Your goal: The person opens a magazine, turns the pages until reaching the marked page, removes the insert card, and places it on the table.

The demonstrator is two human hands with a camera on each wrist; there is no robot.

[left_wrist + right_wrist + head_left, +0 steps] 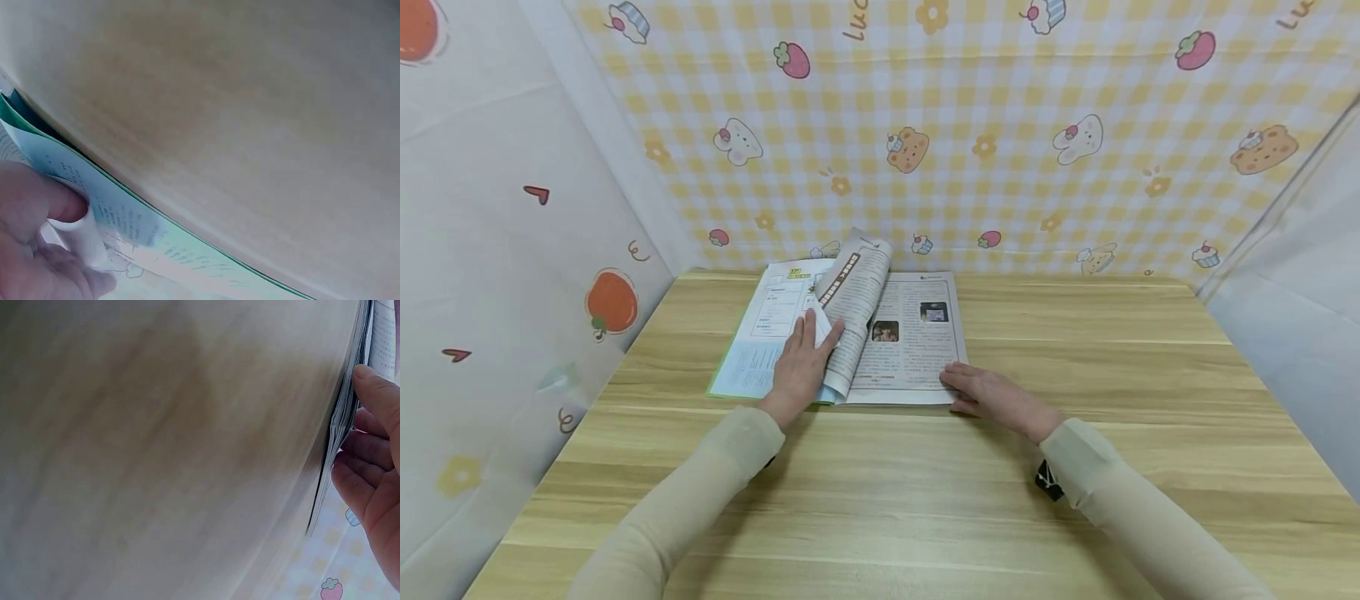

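A magazine (pixel 917 358) lies spread on the table, with printed columns and small photos on its right side. Its left side (pixel 767 317) is pale with a blue lower part and a green edge. Between them a curled page (pixel 861 308) stands up and bends over to the left. My left hand (pixel 799 367) lies over the left side, the curled page between its thumb (pixel 62 200) and fingers. At the lower right corner, my right hand (pixel 996 400) pinches the edge of the page stack (pixel 344 412), thumb on top and fingers at the edge.
The wooden table (pixel 880 500) runs up to a yellow checked cloth (pixel 955 142) with cartoon prints behind the magazine. White printed cloth (pixel 497 292) hangs on the left. A small black device (pixel 1048 482) shows under the right sleeve.
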